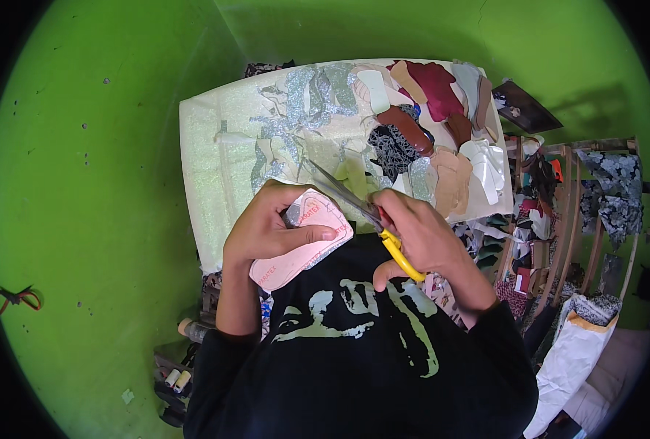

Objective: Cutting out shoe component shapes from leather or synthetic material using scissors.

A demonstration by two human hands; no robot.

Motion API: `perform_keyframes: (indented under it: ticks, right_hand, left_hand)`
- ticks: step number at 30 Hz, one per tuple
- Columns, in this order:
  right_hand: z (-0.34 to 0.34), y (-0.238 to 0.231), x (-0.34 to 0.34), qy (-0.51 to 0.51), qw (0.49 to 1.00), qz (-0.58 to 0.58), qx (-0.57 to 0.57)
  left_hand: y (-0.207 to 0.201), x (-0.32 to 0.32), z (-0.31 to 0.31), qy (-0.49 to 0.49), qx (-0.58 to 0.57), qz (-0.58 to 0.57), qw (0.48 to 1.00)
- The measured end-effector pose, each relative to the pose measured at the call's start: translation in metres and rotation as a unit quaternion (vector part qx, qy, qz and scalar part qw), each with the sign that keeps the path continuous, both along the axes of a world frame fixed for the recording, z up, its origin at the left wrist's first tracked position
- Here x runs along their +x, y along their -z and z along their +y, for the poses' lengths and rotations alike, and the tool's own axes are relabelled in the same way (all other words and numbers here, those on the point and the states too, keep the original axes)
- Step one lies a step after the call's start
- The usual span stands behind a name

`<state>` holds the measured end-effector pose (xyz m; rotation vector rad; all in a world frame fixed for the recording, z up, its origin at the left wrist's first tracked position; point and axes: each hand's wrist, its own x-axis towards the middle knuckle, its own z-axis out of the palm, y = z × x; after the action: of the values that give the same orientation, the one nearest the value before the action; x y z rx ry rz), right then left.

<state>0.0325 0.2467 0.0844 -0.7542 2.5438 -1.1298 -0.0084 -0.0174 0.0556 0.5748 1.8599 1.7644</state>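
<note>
My left hand (263, 223) is closed on a pale pink, insole-shaped sheet (292, 260) with red print and a drawn outline. The thumb lies across its face, and the fingers behind it are partly hidden. A grey patch shows at its upper left edge. In my right hand (424, 234) is a pair of scissors (398, 254) with yellow handles. Their long metal blades point up and left, above the sheet and apart from its edge in this view. Both hands are in front of my chest, at the table's near edge.
A table (202, 168) covered in pale sheeting bears glittery scraps (318, 95), a tangled dark bundle (394, 154), a brown sole-shaped piece (405, 130), tan pieces (453, 179) and maroon material (438, 91). On the right stands a wooden rack (565, 227) with fabric, beside a white roll (577, 355).
</note>
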Motion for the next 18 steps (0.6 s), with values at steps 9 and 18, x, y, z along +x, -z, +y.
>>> perform_keyframes:
  ticks: [9,18]
  right_hand:
    - [0.001,0.003,0.001,-0.028,0.999,0.043,0.020]
    - [0.009,-0.006,-0.010,-0.056,0.998,0.019,0.032]
  left_hand:
    - [0.003,-0.002,0.008,0.018,0.027,0.086,0.996]
    - [-0.001,-0.004,0.003,0.048,-0.026,0.172,0.984]
